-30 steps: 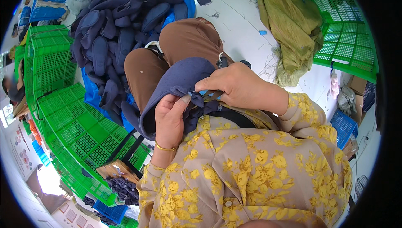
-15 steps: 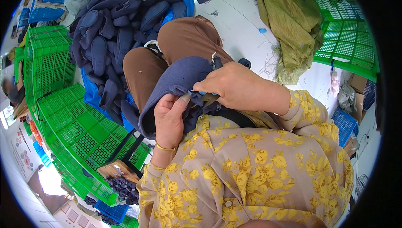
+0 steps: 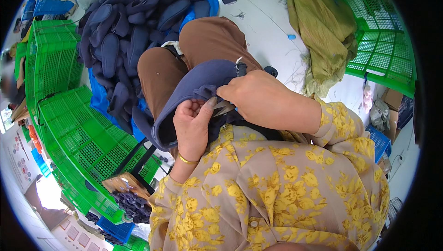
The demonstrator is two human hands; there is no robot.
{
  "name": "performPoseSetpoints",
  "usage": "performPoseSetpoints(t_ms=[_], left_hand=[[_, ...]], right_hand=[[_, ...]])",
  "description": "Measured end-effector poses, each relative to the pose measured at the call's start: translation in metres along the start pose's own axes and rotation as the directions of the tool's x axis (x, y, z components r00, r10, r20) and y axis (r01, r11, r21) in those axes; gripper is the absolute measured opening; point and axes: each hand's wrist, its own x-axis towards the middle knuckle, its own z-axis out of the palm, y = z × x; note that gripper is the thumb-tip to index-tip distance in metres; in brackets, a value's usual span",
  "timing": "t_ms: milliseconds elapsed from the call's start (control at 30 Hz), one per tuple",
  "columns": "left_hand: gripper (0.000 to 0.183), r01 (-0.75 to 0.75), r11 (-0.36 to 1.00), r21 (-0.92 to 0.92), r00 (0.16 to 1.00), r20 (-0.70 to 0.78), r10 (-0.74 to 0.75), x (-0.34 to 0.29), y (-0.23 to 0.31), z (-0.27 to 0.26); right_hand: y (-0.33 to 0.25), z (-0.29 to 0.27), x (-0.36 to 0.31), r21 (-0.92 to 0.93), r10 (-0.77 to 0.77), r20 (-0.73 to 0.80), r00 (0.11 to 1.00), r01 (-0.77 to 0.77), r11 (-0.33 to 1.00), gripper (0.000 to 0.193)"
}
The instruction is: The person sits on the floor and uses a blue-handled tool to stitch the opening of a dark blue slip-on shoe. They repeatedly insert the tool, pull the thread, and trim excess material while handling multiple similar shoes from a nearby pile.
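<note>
A navy felt slipper (image 3: pixel 194 82) lies across my lap, its rounded end toward my knees. My left hand (image 3: pixel 193 124), with a yellow bangle at the wrist, pinches the slipper's folded edge between thumb and fingers. Close against that thumb, my right hand (image 3: pixel 254 96) is closed round what look like small metal snips (image 3: pixel 224 108); their grey blades show below its fingers, while the handles are mostly hidden. A dark tab with a pale thread end (image 3: pixel 240 66) sticks up beside the right knuckles.
Beyond my knees, a heap of navy slippers (image 3: pixel 110 55) rests on blue sheeting (image 3: pixel 98 92). Green mesh crates (image 3: pixel 87 135) stand at left, another green crate (image 3: pixel 380 52) at far right. An olive cloth (image 3: pixel 320 34) and loose threads lie on the white floor.
The right hand has shifted slightly, and the blue piece between the hands is now mostly hidden. The left hand keeps its pinch on the slipper. The whole view has moved a little.
</note>
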Motion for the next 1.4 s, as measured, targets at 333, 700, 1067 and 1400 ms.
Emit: performPoseSetpoints(t_ms=[333, 700, 1067, 1400], left_hand=[[0.011, -0.019, 0.992, 0.129, 1.0, -0.016, 0.021, -0.003, 0.0, 0.002], [0.012, 0.167, 0.981, -0.096, 0.98, 0.128, -0.154, 0.008, 0.011, -0.015], [0.013, 0.229, 0.951, -0.207, 0.962, 0.2, -0.188, 0.014, 0.013, -0.013], [0.012, 0.285, 0.922, -0.262, 0.947, 0.225, -0.229, 0.018, 0.02, -0.006]], right_hand=[[-0.009, 0.01, 0.007, -0.154, 0.031, 0.095, 0.995, -0.016, 0.988, 0.009], [0.027, -0.008, 0.019, 0.113, 0.048, 0.118, 0.992, -0.061, 0.992, 0.037], [0.046, -0.011, 0.03, 0.363, 0.002, 0.212, 0.977, -0.081, 0.928, 0.035], [0.043, -0.017, 0.041, 0.357, 0.017, 0.265, 0.964, -0.114, 0.927, 0.026]])
